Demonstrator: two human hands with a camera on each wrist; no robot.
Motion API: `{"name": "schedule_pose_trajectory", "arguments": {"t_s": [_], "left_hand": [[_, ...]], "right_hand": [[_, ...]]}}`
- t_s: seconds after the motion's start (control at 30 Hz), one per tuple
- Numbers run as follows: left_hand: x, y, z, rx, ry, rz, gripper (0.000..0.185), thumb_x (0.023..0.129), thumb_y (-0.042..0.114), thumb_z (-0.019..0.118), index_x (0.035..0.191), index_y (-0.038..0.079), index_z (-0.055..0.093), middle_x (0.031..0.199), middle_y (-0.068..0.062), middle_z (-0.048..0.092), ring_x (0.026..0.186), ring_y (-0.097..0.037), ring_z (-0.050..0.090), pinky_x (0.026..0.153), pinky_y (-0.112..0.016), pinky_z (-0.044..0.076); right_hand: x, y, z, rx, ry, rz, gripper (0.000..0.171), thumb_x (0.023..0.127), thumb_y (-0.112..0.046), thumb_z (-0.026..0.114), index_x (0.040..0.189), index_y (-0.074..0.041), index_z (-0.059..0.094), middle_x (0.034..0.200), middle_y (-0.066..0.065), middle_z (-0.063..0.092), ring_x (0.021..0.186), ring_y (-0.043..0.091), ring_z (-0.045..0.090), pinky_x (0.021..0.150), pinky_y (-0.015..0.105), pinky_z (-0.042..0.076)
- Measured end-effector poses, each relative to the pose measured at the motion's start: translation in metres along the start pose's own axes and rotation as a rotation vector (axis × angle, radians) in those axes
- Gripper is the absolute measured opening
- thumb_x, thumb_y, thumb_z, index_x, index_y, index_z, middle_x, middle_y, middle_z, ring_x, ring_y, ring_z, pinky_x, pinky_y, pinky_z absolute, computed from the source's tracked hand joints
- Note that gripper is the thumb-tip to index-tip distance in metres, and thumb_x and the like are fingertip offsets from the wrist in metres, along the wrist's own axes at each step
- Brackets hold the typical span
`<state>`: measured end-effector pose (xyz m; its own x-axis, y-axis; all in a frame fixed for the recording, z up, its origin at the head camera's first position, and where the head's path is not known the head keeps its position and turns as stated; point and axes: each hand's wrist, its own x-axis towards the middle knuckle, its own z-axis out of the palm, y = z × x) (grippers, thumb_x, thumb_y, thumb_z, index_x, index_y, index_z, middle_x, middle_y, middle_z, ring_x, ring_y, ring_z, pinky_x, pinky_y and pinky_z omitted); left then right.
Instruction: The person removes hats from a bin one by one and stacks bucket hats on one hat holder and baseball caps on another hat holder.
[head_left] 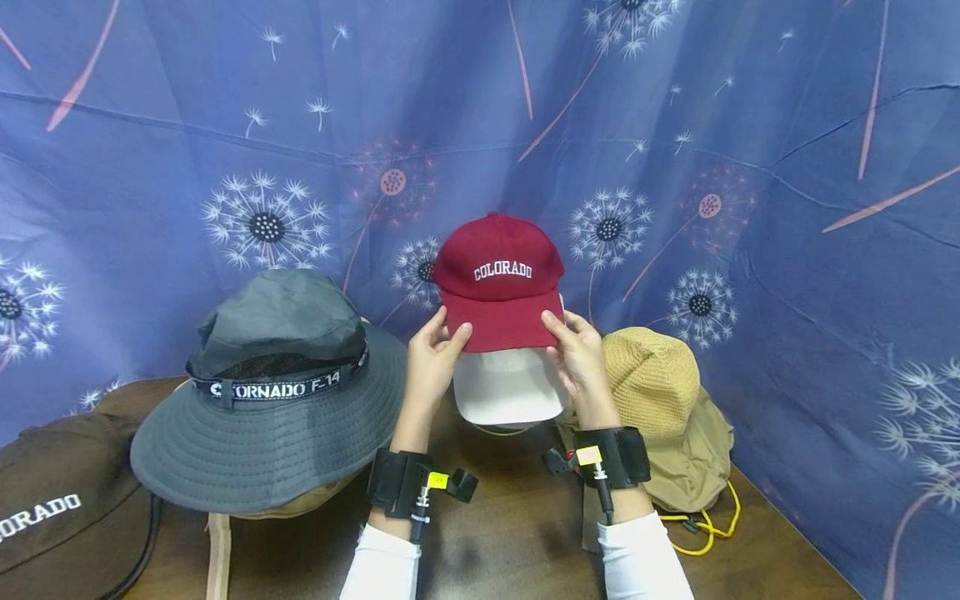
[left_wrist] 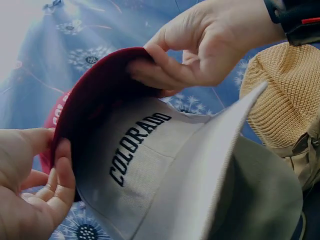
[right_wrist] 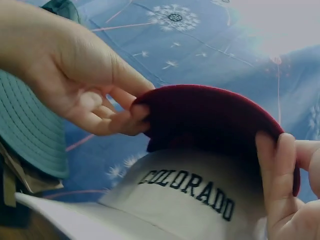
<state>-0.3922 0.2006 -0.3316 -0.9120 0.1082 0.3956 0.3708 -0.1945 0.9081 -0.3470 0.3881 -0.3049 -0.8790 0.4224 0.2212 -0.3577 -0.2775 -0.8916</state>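
head: red cap [head_left: 498,285], brim [head_left: 501,323] toward camera

Blue dandelion-print cloth [head_left: 480,92] behind a wooden table [head_left: 517,542], grey brimmed hat [head_left: 277,437] and brown cap [head_left: 71,467]

Pinches the curved brim [right_wrist: 210,120] of a dark red fabric cap [right_wrist: 195,107] with the left hand [right_wrist: 82,75] at one end, the right hand [right_wrist: 287,195] at the other. Holds it over the crown of an off-white fabric cap [right_wrist: 160,207] lettered COLORADO in black. Shows at the left edge a teal fabric hat [right_wrist: 35,130] with a stitched brim, and behind, a dandelion-printed blue cloth [right_wrist: 235,70].
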Motion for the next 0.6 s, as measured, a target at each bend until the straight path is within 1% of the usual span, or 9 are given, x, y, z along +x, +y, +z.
{"name": "schedule_pose_trajectory", "arguments": {"t_s": [0.03,0.1,0.17,0.3,0.37,0.47,0.53,0.6], "left_hand": [[-0.001,0.002,-0.001,0.012,-0.010,-0.008,0.063,0.091,0.017,0.066,0.145,0.002,0.038,0.108,-0.023,0.064,0.066,0.001,0.062,0.076,-0.020,0.058],[-0.002,0.005,-0.002,0.037,-0.033,-0.024,0.064,0.091,0.018,0.065,0.145,0.000,0.036,0.105,-0.023,0.064,0.069,-0.003,0.065,0.079,-0.023,0.059],[-0.003,0.006,-0.002,0.089,-0.053,-0.042,0.065,0.091,0.021,0.065,0.146,0.000,0.036,0.103,-0.020,0.065,0.072,-0.006,0.067,0.079,-0.025,0.059],[-0.004,0.007,-0.003,0.170,-0.077,-0.081,0.065,0.091,0.025,0.065,0.145,0.000,0.038,0.097,-0.016,0.066,0.073,-0.014,0.068,0.074,-0.024,0.059],[-0.006,0.008,-0.004,0.195,-0.080,-0.098,0.063,0.091,0.025,0.065,0.144,0.000,0.040,0.094,-0.013,0.066,0.072,-0.014,0.067,0.072,-0.023,0.057],[-0.007,0.008,-0.006,0.243,-0.089,-0.109,0.062,0.091,0.025,0.066,0.142,-0.001,0.042,0.083,-0.007,0.063,0.069,-0.012,0.062,0.066,-0.020,0.051],[-0.008,0.009,-0.007,0.283,-0.100,-0.115,0.060,0.091,0.025,0.066,0.141,-0.001,0.044,0.074,-0.003,0.059,0.064,-0.010,0.056,0.059,-0.019,0.045],[-0.009,0.010,-0.008,0.323,-0.116,-0.124,0.060,0.090,0.026,0.066,0.140,-0.002,0.046,0.072,0.000,0.053,0.063,-0.009,0.049,0.055,-0.020,0.039]], "right_hand": [[-0.002,-0.003,0.000,-0.026,-0.006,-0.003,0.028,0.093,-0.009,0.060,0.119,-0.010,0.050,0.062,-0.010,0.064,0.049,-0.001,0.060,0.042,0.009,0.046],[-0.005,-0.008,-0.002,-0.097,-0.028,-0.009,0.047,0.094,-0.011,0.059,0.137,-0.012,0.041,0.062,-0.010,0.065,0.047,0.000,0.060,0.043,0.011,0.047],[-0.008,-0.012,-0.003,-0.181,-0.041,-0.018,0.057,0.094,-0.013,0.059,0.146,-0.013,0.035,0.060,-0.011,0.065,0.044,0.002,0.059,0.043,0.013,0.047],[-0.013,-0.017,-0.006,-0.389,-0.050,-0.039,0.058,0.094,-0.019,0.059,0.147,-0.009,0.037,0.054,-0.011,0.063,0.037,0.004,0.055,0.040,0.015,0.045],[-0.014,-0.019,-0.007,-0.467,-0.044,-0.045,0.058,0.093,-0.021,0.061,0.146,-0.007,0.040,0.052,-0.010,0.062,0.036,0.005,0.054,0.039,0.016,0.045],[-0.015,-0.020,-0.008,-0.553,-0.053,-0.042,0.059,0.092,-0.022,0.062,0.144,-0.006,0.041,0.048,-0.008,0.060,0.036,0.004,0.053,0.040,0.018,0.047],[-0.015,-0.021,-0.010,-0.599,-0.061,-0.031,0.059,0.092,-0.022,0.062,0.144,-0.005,0.041,0.049,-0.008,0.059,0.036,0.004,0.053,0.041,0.020,0.049],[-0.016,-0.023,-0.011,-0.637,-0.068,-0.013,0.059,0.091,-0.022,0.062,0.144,-0.005,0.041,0.054,-0.007,0.060,0.037,0.004,0.053,0.042,0.022,0.052]]}}
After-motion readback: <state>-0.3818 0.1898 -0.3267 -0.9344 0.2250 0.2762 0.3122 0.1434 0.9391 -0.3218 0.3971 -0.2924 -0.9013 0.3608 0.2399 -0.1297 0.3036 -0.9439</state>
